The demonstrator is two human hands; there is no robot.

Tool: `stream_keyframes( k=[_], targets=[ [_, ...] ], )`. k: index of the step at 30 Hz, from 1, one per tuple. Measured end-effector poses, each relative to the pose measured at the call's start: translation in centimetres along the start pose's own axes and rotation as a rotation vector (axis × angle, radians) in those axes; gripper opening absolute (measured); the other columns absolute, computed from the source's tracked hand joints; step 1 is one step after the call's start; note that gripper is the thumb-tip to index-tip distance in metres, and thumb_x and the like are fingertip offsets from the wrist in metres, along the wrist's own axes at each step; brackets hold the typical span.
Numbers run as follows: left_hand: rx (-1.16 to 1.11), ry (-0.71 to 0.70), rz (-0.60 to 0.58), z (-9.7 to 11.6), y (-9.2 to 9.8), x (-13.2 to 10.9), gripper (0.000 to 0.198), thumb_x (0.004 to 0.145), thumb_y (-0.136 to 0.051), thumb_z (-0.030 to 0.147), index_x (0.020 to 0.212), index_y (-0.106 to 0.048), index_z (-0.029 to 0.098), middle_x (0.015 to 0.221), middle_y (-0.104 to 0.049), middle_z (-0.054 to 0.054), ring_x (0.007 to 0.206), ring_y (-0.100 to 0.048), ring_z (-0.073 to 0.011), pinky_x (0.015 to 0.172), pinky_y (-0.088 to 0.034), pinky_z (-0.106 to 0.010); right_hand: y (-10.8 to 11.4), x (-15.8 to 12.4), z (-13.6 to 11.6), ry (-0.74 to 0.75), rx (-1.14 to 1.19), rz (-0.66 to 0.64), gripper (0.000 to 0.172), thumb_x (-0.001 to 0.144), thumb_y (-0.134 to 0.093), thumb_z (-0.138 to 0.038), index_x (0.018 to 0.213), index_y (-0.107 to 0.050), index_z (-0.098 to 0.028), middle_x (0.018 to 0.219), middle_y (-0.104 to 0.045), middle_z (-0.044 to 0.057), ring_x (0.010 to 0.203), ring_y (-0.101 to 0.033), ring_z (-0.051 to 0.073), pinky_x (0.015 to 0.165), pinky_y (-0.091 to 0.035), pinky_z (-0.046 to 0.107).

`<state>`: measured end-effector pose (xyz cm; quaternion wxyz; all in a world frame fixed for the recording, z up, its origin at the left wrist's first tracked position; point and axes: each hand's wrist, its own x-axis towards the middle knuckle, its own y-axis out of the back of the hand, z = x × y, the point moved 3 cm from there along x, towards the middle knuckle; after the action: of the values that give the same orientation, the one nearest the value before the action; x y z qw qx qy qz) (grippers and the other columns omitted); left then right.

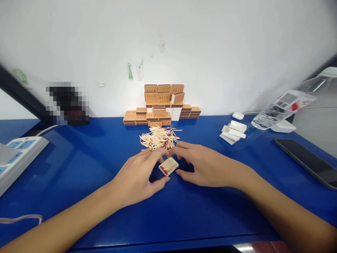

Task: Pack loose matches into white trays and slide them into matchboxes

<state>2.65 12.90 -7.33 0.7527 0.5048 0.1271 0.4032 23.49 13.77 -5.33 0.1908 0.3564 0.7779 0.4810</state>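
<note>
We see L hand (139,172) & R hand (205,162), thumbs parted wide from fingers, flanking a small white rectangular cardboard tray (176,164) w/ red-tipped wooden matches (167,166); contact unclear.

The pale matches (158,139) are red-tipped, the table (86,154) blue.

Blue table (92,151) — matches (159,138) heaped, matchboxes (159,111) stacked, a phone (302,160) lying flat.

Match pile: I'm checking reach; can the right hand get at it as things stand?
Probably yes: the right hand is at the near edge of the pile, with nothing visible between, though the left hand crowds that edge.
</note>
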Motion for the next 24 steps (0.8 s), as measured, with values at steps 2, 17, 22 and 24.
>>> stream_keyframes(
  k=[2, 17, 22, 24],
  targets=[
    [0.016, -0.023, 0.025, 0.2, 0.2, 0.0, 0.051, 0.089, -0.067, 0.023, 0.137, -0.048, 0.027, 0.124, -0.070, -0.004, 0.110, -0.066, -0.0265, 0.091, -0.055, -0.044, 0.2, 0.0, 0.1, -0.055, -0.054, 0.012, 0.025, 0.087, -0.077, -0.039, 0.102, -0.066, -0.022, 0.100, -0.067, 0.005, 0.080, -0.060, 0.019, 0.067, -0.041, 0.032],
    [0.029, 0.048, 0.078, 0.4, -0.3, -0.4, 0.050, 0.085, -0.076, 0.042, 0.126, -0.055, 0.024, 0.110, -0.070, -0.004, 0.098, -0.068, -0.0257, 0.084, -0.055, -0.042, -0.1, -0.3, -0.7, -0.044, 0.216, -0.266, 0.012, 0.091, -0.068, -0.030, 0.095, -0.075, -0.021, 0.075, -0.063, -0.002, 0.065, -0.057, 0.012, 0.059, -0.039, 0.026],
    [0.034, 0.055, 0.023, 0.4, -0.5, -0.4, 0.053, 0.083, -0.080, 0.049, 0.123, -0.056, 0.024, 0.104, -0.072, -0.003, 0.096, -0.070, -0.0274, 0.078, -0.054, -0.041, -0.3, -0.1, 0.2, -0.080, 0.121, -0.200, 0.010, 0.089, -0.069, -0.027, 0.081, -0.067, -0.021, 0.075, -0.062, -0.004, 0.064, -0.052, 0.011, 0.059, -0.037, 0.026],
    [0.021, 0.041, 0.023, 0.5, -0.5, -0.4, 0.053, 0.082, -0.080, 0.046, 0.124, -0.055, 0.025, 0.102, -0.072, -0.002, 0.095, -0.070, -0.0268, 0.077, -0.054, -0.040, -0.2, 0.0, 0.3, -0.096, 0.088, -0.152, 0.015, 0.087, -0.072, -0.030, 0.079, -0.063, -0.021, 0.076, -0.062, -0.003, 0.065, -0.051, 0.012, 0.060, -0.035, 0.026]
  ],
)
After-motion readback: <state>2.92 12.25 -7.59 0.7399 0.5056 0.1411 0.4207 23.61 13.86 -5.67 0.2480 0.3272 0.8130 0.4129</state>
